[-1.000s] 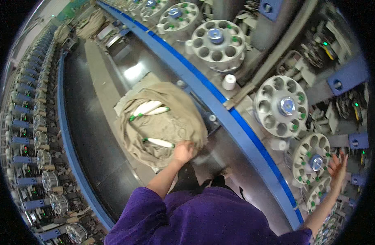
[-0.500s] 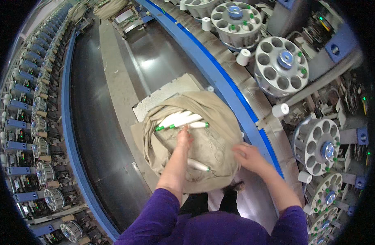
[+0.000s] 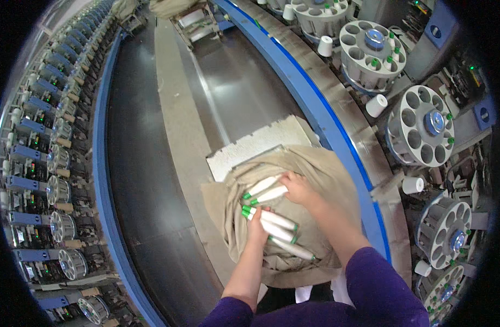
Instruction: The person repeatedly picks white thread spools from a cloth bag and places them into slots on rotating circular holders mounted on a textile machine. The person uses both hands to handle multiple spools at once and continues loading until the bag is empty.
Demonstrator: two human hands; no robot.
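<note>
Low in front of me, a beige cloth sack [image 3: 337,212] bunches around a hollow with white yarn bobbins with green ends in it. My left hand [image 3: 257,226] is closed around the green ends of two yarn bobbins [image 3: 280,219], which point to the right. Beyond it, my right hand [image 3: 298,188] closes on the white ends of another two yarn bobbins [image 3: 270,194], their green tips toward the left. One more bobbin [image 3: 292,248] lies on the cloth just below the left hand's pair. Fingertips of both hands are partly hidden.
A worn pale board [image 3: 261,143] sticks out behind the sack. Along the right, a blue-edged machine rail [image 3: 337,128] carries round bobbin magazines [image 3: 421,125] and white cones [image 3: 376,106]. Another machine row [image 3: 59,188] lines the left. A cart [image 3: 198,24] stands far down the aisle.
My right hand has moved from the sack's right rim onto bobbins inside. My left hand has come nearer and now grips two bobbins. The view has shifted, so the surroundings sit differently.
</note>
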